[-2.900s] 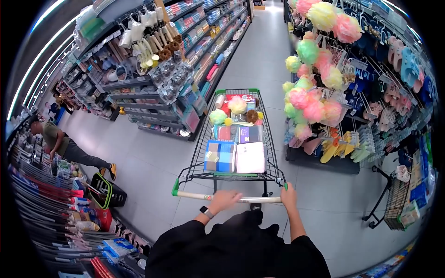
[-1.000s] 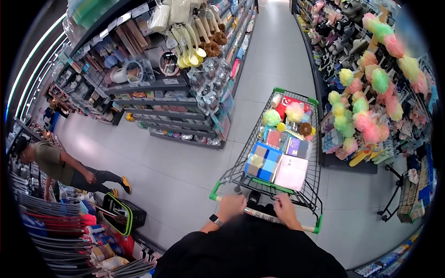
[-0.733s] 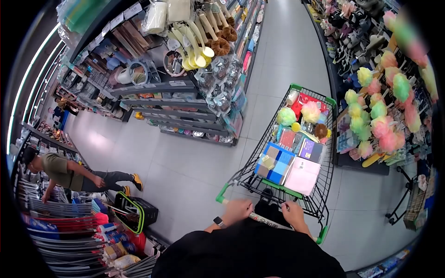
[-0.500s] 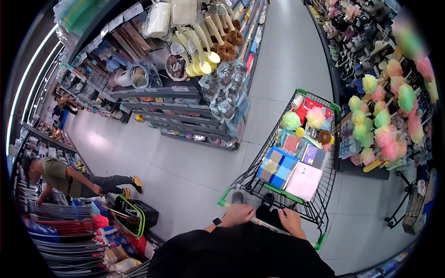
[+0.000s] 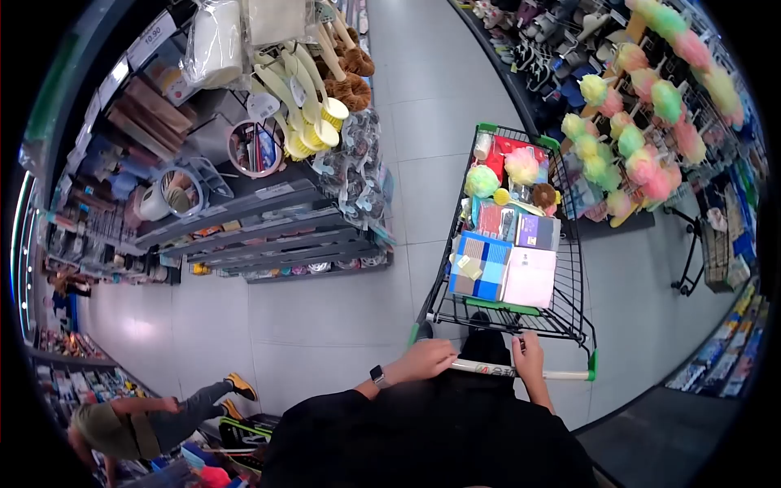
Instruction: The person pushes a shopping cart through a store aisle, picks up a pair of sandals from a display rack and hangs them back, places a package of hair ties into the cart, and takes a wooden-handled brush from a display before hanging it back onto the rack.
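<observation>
My left hand point(image 5: 429, 359), with a dark watch on its wrist, is closed around the white shopping cart handle point(image 5: 482, 369). Farther right along the same bar, my right hand point(image 5: 527, 353) is closed on it too. The black wire cart point(image 5: 573, 281) has green corners and stands ahead of me. Inside lie a blue checked pack point(image 5: 480, 267), a pale pink pack point(image 5: 530, 276) and a dark purple box point(image 5: 537, 231). Beyond them are a green-yellow bath puff point(image 5: 482, 181), a pink-yellow bath puff point(image 5: 522, 165) and a red package point(image 5: 535, 151).
To the left, a shelf unit point(image 5: 285, 195) carries hanging yellow brushes point(image 5: 305, 130). Colourful bath puffs point(image 5: 643, 171) hang on the right rack. A tiled aisle point(image 5: 439, 89) runs ahead between them. A person in a green shirt point(image 5: 114, 427) is at lower left beside a green-rimmed basket point(image 5: 244, 427).
The cart has swung straighter ahead of me, both hands still on its handle. The left shelf appears closer, and the person at left has shifted lower in view.
</observation>
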### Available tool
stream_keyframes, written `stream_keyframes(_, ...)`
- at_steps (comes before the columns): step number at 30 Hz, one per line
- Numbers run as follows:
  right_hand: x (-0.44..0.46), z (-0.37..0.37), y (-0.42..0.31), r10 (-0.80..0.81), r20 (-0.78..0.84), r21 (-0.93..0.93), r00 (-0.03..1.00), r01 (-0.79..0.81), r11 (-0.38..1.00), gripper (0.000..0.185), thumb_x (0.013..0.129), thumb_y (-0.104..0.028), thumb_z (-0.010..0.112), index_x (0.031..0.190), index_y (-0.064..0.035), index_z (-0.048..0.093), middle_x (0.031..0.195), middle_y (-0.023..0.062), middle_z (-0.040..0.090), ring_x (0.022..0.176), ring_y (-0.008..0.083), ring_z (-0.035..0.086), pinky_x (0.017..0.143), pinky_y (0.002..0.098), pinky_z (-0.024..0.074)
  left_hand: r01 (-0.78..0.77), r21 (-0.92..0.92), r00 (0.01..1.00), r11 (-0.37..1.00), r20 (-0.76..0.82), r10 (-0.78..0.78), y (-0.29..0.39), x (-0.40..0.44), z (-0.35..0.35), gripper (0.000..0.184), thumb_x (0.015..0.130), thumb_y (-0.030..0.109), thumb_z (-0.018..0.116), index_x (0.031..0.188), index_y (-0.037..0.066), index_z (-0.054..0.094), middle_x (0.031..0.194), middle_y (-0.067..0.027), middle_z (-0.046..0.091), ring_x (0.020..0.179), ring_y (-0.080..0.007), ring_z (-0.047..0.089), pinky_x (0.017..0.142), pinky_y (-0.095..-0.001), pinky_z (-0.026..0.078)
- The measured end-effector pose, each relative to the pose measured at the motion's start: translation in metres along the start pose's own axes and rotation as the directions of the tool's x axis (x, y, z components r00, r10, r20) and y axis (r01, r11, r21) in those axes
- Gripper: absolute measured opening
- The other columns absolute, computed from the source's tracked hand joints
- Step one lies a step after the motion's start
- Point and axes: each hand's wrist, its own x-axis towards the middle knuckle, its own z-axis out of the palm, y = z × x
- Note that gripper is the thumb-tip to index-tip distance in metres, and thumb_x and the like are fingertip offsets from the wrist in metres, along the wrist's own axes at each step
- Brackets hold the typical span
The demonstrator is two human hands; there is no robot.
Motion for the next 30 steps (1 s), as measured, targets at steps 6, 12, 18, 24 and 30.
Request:
stream_keyframes(6,-0.005,0.019,-0.013,0.011,-0.078,0.013,0.997,-0.01,1.0,0.014,0.093,-0.013,0.066,0.094,-0.0009,0.058,0.091,0.0137,0.057,0.061,0.025,0.061,0.055,0.0346,0.0486,0.239,-0.25,0.839,0.938,-0.434,-0.329,-0.073,0.009,-0.102,0.021,0.1,0.016,0.053,0.107,0.001,0.065,0.095,-0.007,0.067,0.086,-0.0182,0.064,0.078,-0.0312,0.051)
stream_keyframes(12,-0.005,0.027,-0.017,0.005,-0.098,0.005,0.995,-0.005,1.0,0.014,0.092,-0.013,0.066,0.093,-0.0012,0.06,0.092,0.0126,0.059,0.061,0.0235,0.061,0.055,0.0329,0.048,0.086,-0.651,0.616,0.754,-0.56,-0.554,-0.206,0.046,-0.177,0.024,0.102,0.019,0.055,0.119,0.002,0.06,0.095,-0.0057,0.069,0.07,-0.0084,0.061,0.062,-0.0216,0.05)
stream_keyframes(18,-0.005,0.02,-0.048,0.04,-0.148,-0.031,0.988,-0.045,0.998,0.014,0.091,-0.009,0.063,0.103,-0.0008,0.061,0.104,0.0134,0.061,0.076,0.0236,0.063,0.063,0.0324,0.0508,0.158,-0.451,0.81,0.878,-0.45,-0.377,-0.195,0.047,-0.107,0.026,0.097,0.018,0.061,0.118,0.003,0.062,0.099,-0.0081,0.067,0.077,-0.0131,0.063,0.072,-0.0275,0.052)
stream_keyframes(24,0.04,-0.099,-0.247,-0.206,-0.188,0.763,0.96,0.275,0.585,0.037,0.098,-0.017,0.047,0.122,0.0079,0.059,0.119,0.0208,0.06,0.107,0.0275,0.062,0.097,0.0372,0.0471,0.188,-0.175,0.914,0.966,-0.328,-0.238,-0.101,0.016,-0.023,0.039,0.091,0.011,0.066,0.128,0.006,0.054,0.138,-0.0152,0.046,0.111,-0.0249,0.058,0.091,-0.0322,0.049)
stream_keyframes(30,0.027,-0.125,-0.355,-0.587,-0.467,0.879,0.661,0.421,-0.225,0.006,0.094,-0.007,0.062,0.097,-0.0037,0.066,0.106,0.0166,0.068,0.093,0.0384,0.069,0.083,0.0546,0.0582,0.213,-0.035,0.931,0.976,-0.295,-0.214,-0.086,0.023,-0.035,0.033,0.092,0.01,0.06,0.124,0.004,0.053,0.137,-0.0188,0.05,0.109,-0.0352,0.062,0.087,-0.0392,0.052)
